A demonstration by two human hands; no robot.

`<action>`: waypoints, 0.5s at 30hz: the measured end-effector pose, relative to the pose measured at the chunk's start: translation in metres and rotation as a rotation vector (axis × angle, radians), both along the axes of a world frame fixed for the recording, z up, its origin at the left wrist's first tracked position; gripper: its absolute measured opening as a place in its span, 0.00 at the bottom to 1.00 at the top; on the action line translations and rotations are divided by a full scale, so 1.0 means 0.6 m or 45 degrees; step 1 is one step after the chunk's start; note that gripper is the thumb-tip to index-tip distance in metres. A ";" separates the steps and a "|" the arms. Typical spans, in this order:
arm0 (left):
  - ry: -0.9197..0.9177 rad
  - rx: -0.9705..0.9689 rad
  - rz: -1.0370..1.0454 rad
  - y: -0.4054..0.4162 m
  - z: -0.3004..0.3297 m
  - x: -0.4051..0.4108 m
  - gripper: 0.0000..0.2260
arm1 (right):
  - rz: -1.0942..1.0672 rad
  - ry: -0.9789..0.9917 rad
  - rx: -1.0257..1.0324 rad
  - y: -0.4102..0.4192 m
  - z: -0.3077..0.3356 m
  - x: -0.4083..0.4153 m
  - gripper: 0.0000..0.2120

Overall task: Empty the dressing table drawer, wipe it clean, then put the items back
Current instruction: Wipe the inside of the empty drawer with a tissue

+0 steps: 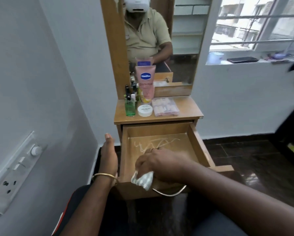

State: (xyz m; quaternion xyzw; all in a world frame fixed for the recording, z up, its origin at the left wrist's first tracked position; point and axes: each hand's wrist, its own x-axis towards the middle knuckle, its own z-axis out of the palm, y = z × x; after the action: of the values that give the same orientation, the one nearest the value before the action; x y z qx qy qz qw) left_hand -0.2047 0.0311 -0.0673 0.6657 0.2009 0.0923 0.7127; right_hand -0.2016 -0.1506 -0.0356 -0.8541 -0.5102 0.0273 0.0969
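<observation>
The wooden drawer (199, 143) of the dressing table stands pulled out, with nothing in it but pale wavy streaks on its floor. My right hand (161, 164) is inside the drawer near its front, shut on a crumpled white cloth (143, 179). My left hand (108, 155), wearing a gold bangle, rests flat and open against the outside of the drawer's left wall. On the tabletop (188, 109) stand a pink lotion tube (145, 82), a green bottle (130, 106) among small dark bottles, a white round jar (145, 110) and a clear plastic case (165, 106).
A mirror (160, 40) rises behind the tabletop. A metal handle (170, 193) hangs on the drawer front. A white wall with a switch panel (15, 171) is close on the left. A window sill (245, 61) with small items is at the right. The floor is dark tile.
</observation>
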 end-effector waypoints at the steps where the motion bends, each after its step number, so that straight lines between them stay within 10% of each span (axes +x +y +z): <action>1: 0.001 0.035 -0.019 -0.003 -0.003 0.001 0.43 | -0.029 -0.005 0.004 -0.028 0.002 -0.005 0.17; 15: -0.013 0.684 -0.489 -0.044 -0.015 0.030 0.29 | -0.988 0.221 -0.013 -0.428 0.022 -0.028 0.22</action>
State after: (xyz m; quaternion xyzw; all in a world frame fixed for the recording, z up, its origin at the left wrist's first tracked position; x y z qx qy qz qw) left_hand -0.1867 0.0046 -0.0763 0.8551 0.0368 0.0093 0.5171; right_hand -0.2186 -0.4073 -0.0223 -0.9785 -0.1393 0.0633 0.1385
